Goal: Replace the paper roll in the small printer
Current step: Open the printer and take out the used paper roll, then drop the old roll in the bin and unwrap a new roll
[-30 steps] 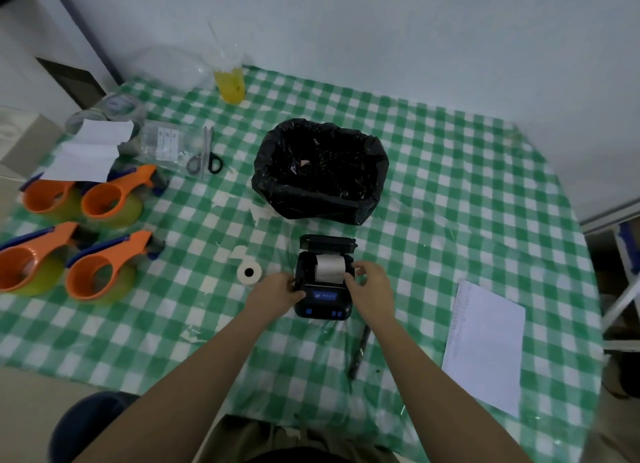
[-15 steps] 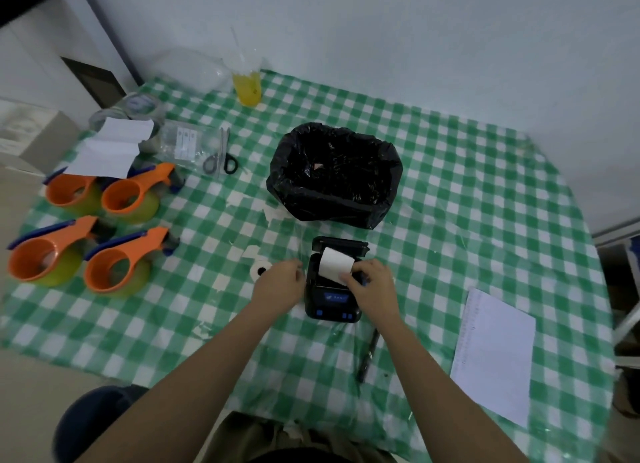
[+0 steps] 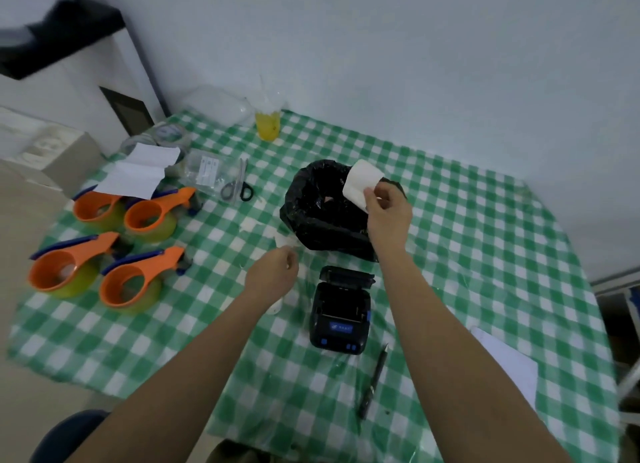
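Note:
The small black printer (image 3: 340,310) sits on the checked tablecloth with its lid flipped back and its paper bay dark and empty. My right hand (image 3: 388,213) holds a white paper roll (image 3: 360,183) up over the black-lined bin (image 3: 322,213). My left hand (image 3: 273,275) hovers left of the printer, fingers loosely curled, with nothing visible in it. A second small white roll (image 3: 277,306) lies on the cloth, mostly hidden under my left wrist.
Several orange tape dispensers (image 3: 135,282) stand at the left. Scissors (image 3: 237,187), a clear bag and folded paper (image 3: 133,172) lie behind them, with a yellow cup (image 3: 267,125) at the back. A pen (image 3: 372,383) and a white sheet (image 3: 509,362) lie right of the printer.
My right hand has lifted the paper roll out of the printer and carried it up over the bin. My left hand has let go of the printer and drawn away to the left.

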A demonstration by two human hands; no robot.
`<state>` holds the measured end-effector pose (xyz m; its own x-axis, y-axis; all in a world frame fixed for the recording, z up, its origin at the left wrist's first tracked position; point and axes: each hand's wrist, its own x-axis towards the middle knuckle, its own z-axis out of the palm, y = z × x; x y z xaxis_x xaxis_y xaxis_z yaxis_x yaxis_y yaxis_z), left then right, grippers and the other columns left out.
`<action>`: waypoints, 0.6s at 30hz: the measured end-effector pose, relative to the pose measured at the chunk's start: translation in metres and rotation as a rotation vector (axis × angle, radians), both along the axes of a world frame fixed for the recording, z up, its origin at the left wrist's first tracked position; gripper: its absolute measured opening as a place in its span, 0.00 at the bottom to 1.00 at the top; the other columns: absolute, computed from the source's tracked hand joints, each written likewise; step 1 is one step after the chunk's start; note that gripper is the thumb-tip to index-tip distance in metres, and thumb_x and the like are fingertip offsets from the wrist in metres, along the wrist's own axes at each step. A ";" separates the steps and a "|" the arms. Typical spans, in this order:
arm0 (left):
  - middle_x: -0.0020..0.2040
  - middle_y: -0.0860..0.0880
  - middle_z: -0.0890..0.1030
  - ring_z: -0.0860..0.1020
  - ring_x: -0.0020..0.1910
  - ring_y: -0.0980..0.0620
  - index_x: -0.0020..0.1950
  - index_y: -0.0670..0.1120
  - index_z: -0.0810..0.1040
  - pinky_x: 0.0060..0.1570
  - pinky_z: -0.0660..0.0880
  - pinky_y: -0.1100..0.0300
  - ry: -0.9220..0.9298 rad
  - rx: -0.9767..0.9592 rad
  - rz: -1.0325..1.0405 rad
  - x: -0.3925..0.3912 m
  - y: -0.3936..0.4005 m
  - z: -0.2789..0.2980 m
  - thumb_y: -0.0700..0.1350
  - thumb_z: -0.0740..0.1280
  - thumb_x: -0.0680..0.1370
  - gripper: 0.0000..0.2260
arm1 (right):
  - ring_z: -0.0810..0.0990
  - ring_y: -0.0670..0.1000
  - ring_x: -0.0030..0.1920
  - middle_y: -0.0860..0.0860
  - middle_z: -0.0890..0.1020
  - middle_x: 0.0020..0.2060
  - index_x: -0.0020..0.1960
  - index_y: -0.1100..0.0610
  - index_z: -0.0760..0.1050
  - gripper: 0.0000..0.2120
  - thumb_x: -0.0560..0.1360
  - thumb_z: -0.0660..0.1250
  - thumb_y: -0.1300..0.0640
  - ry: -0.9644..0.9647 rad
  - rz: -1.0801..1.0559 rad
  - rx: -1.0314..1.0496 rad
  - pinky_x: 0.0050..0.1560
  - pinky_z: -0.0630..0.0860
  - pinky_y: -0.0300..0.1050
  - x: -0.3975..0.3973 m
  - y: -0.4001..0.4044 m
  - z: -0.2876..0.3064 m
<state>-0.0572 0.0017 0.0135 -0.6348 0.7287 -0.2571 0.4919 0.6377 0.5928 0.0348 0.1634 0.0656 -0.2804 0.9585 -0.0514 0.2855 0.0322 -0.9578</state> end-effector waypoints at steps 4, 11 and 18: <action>0.63 0.40 0.74 0.76 0.56 0.41 0.64 0.42 0.72 0.55 0.73 0.50 -0.036 -0.150 -0.087 -0.008 -0.011 -0.021 0.45 0.61 0.78 0.15 | 0.75 0.54 0.63 0.56 0.75 0.65 0.68 0.59 0.68 0.21 0.76 0.65 0.59 -0.299 0.238 -0.118 0.61 0.71 0.44 0.000 -0.004 -0.034; 0.68 0.40 0.67 0.68 0.64 0.39 0.71 0.47 0.62 0.61 0.72 0.46 0.039 -0.438 -0.280 -0.010 -0.029 -0.056 0.48 0.67 0.74 0.28 | 0.76 0.49 0.52 0.55 0.77 0.58 0.58 0.58 0.76 0.11 0.77 0.61 0.62 -0.282 0.355 0.067 0.56 0.74 0.40 0.022 -0.053 -0.049; 0.64 0.40 0.70 0.69 0.61 0.39 0.67 0.45 0.65 0.57 0.75 0.45 0.102 -0.428 -0.317 -0.008 -0.036 -0.067 0.44 0.67 0.74 0.23 | 0.78 0.52 0.50 0.53 0.78 0.53 0.53 0.57 0.78 0.09 0.77 0.60 0.62 -0.356 0.454 0.125 0.54 0.78 0.51 0.036 -0.072 -0.061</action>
<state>-0.0655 -0.0340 -0.0540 -0.4380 0.7325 -0.5212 0.7411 0.6224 0.2519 0.0712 0.0918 0.0050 -0.6502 0.7514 -0.1125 0.5203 0.3325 -0.7866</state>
